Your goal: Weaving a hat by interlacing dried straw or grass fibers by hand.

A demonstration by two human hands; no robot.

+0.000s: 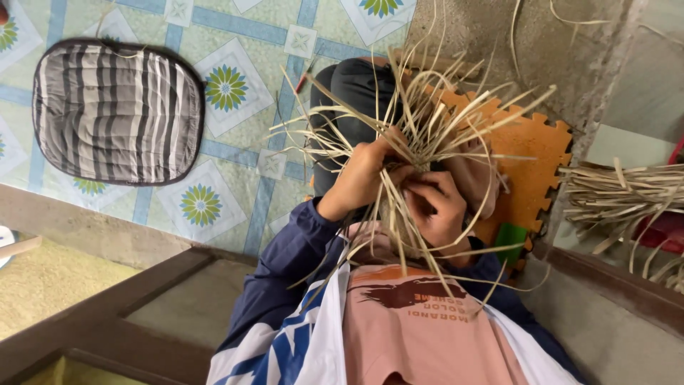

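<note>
A partly woven piece of pale dried straw strips (420,132) sits over my lap, its loose ends fanning out in all directions. My left hand (358,178), in a navy sleeve, grips the woven core from the left. My right hand (440,208) pinches several strips just below the core, fingers curled around them. The two hands are close together, almost touching. The woven middle is mostly hidden behind my fingers and the strips.
An orange foam puzzle mat (531,160) lies under my legs, a small green object (510,239) at its edge. A bundle of spare strips (620,192) lies at the right. A striped grey cushion (117,110) rests on the patterned tile floor (235,150). A dark wooden frame (121,321) crosses the lower left.
</note>
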